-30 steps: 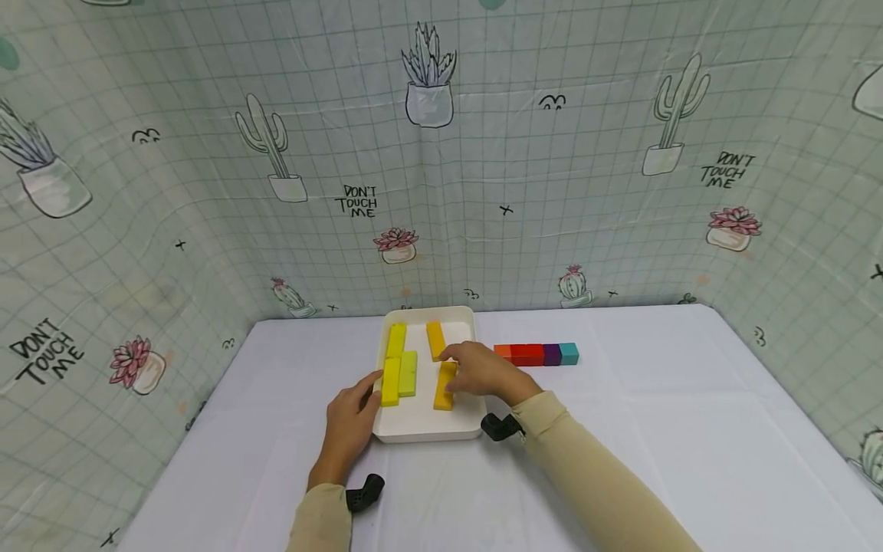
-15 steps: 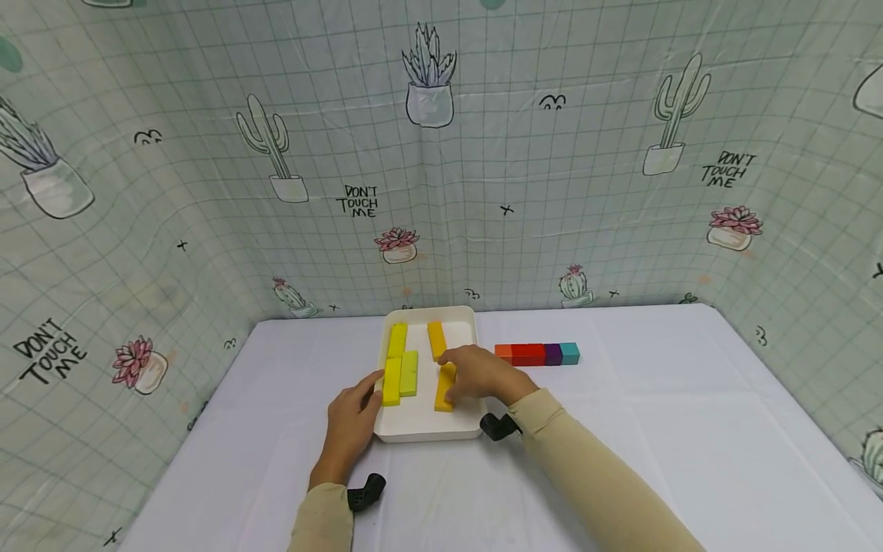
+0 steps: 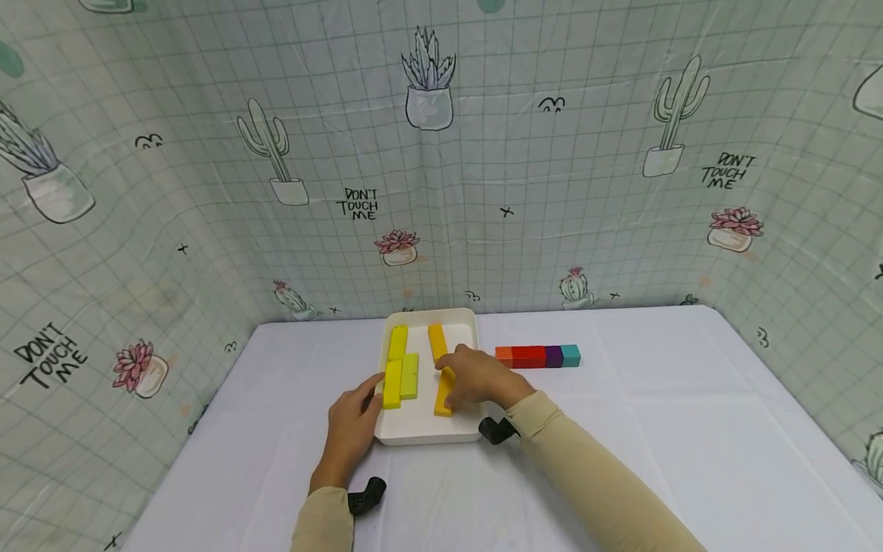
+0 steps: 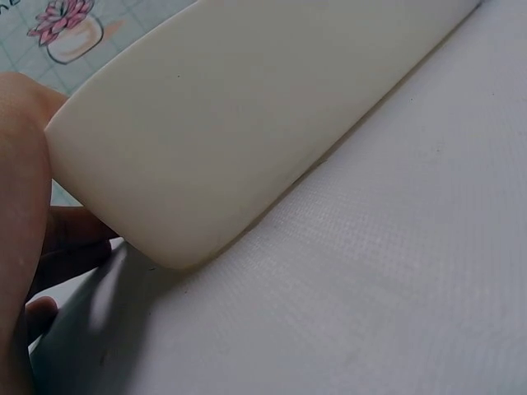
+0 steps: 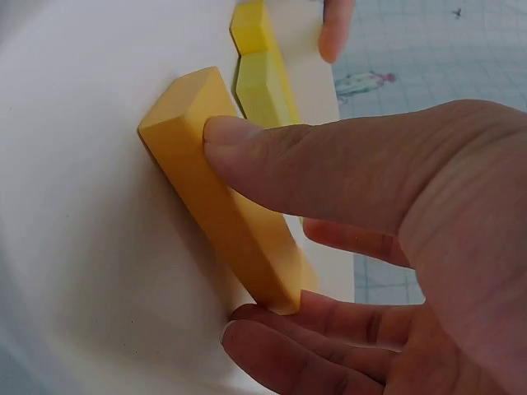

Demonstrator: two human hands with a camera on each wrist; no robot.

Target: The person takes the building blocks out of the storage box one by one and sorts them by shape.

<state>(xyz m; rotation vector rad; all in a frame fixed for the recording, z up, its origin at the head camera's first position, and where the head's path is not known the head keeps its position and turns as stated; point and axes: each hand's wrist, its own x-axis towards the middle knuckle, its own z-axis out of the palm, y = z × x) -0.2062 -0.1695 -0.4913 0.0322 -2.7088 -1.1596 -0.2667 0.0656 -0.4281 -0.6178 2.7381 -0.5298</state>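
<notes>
An orange block (image 5: 229, 216) sits toward 4 o'clock in the white tray (image 3: 416, 426), pinched between the thumb and fingers of the right hand (image 3: 477, 376). Also inside: a second orange block (image 3: 437, 340) at 1 o'clock and three yellowish blocks (image 3: 409, 376) from 9 to 11. The left hand (image 3: 352, 422) touches the tray's wall at 8 o'clock, fingers relaxed. A multicoloured block row (image 3: 530, 357) lies toward 3 o'clock on the tabletop (image 3: 655, 429).

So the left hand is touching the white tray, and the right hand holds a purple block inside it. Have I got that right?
Not quite: the block in the right hand is orange-yellow, not purple, as the right wrist view shows. The left hand does touch the white tray, and the held block is inside it.
</notes>
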